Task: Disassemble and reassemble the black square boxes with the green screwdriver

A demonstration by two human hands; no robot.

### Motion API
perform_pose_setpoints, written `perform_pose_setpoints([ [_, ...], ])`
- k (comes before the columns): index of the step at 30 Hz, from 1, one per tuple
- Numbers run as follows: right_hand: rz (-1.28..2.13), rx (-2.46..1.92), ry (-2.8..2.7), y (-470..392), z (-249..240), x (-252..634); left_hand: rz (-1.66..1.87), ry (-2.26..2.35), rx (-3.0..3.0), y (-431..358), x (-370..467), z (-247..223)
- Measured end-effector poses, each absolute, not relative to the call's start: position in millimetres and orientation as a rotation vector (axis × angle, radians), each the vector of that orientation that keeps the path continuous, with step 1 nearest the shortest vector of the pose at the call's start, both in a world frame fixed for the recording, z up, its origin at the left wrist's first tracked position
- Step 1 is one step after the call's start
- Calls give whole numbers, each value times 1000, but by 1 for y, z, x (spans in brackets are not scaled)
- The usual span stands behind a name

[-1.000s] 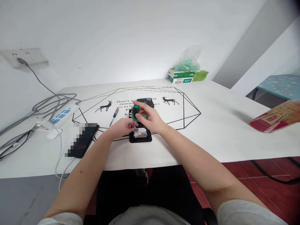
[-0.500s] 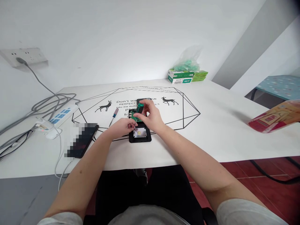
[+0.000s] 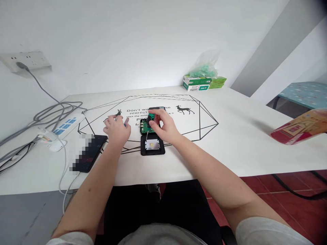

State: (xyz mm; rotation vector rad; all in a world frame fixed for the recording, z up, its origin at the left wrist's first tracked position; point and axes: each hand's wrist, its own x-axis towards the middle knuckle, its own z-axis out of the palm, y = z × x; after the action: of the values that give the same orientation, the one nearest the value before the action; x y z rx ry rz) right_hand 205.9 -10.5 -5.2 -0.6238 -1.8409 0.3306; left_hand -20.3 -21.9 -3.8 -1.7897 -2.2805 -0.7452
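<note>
In my right hand (image 3: 165, 126) is a green and black screwdriver (image 3: 150, 119), its handle up and its thin metal shaft slanting down toward me. Under it sits a black case with a green circuit board (image 3: 144, 128), partly hidden by the hand. Just in front lies a black cover with a silver plate (image 3: 153, 145) and a small gold square in its middle. My left hand (image 3: 117, 131) is off to the left, palm down with fingers bent and apart. It is over a second screwdriver, whose reddish handle end (image 3: 126, 120) shows beside the thumb.
A dark phone (image 3: 93, 153) lies left of my forearm. Farther left are a white power strip (image 3: 68, 124) and coiled grey cables (image 3: 61, 107). Green-and-white boxes (image 3: 196, 83) with a plastic bag stand at the back. A red and orange package (image 3: 296, 129) is at right.
My left hand has moved left from the tip of the green screwdriver to the second screwdriver, and its fingers have spread. My right hand keeps its screwdriver, now tilted slightly differently.
</note>
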Motion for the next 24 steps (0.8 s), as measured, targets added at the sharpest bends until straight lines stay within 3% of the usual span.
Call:
perform_pose_setpoints([
  [9, 344, -653, -1834, -10, -5, 207, -466, -2702, -1657, -16, -35, -10],
  [18, 372, -569, -1825, -9, -3, 207, -454, -2402, -1852, -19, -24, -12],
  [24, 642, -636, -1712, -10, -6, 206, -531, -2261, -2188, -14, -22, -18],
])
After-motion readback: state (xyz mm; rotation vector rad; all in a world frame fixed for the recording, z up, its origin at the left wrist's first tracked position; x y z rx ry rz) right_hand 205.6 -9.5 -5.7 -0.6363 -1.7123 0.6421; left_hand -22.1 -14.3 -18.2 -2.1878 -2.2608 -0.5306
